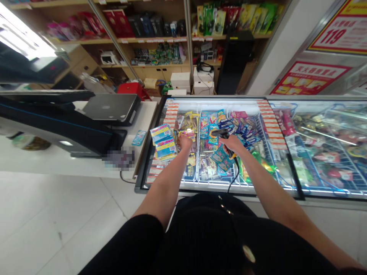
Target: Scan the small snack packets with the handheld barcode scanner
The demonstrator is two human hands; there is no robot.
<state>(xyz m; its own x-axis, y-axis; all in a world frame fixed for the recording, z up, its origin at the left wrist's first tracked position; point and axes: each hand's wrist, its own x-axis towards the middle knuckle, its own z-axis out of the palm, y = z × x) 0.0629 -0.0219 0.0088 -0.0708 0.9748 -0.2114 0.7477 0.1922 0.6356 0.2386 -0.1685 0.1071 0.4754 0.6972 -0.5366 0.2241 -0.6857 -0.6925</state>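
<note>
Over the chest freezer's glass top [187, 187], my right hand [233, 144] is wrapped round a black and yellow barcode scanner [220, 132]. The scanner's head points left, towards my other hand, and its black cord [237, 173] hangs down to the freezer's near edge. My left hand [185, 142] is closed on a small pink and yellow packet [188, 134], whose kind I cannot make out. Just left of that hand, several blue, yellow and pink packets [163, 139] lie on the glass. Wrapped ice creams [249, 131] show in wire baskets beneath.
On the white counter [149, 114] at left stand a checkout terminal [57, 126] and a dark flat device [111, 107]. A small blue packet [138, 138] lies near the counter's right edge. Behind the freezer are white boxes [180, 81] and stocked shelves [155, 40].
</note>
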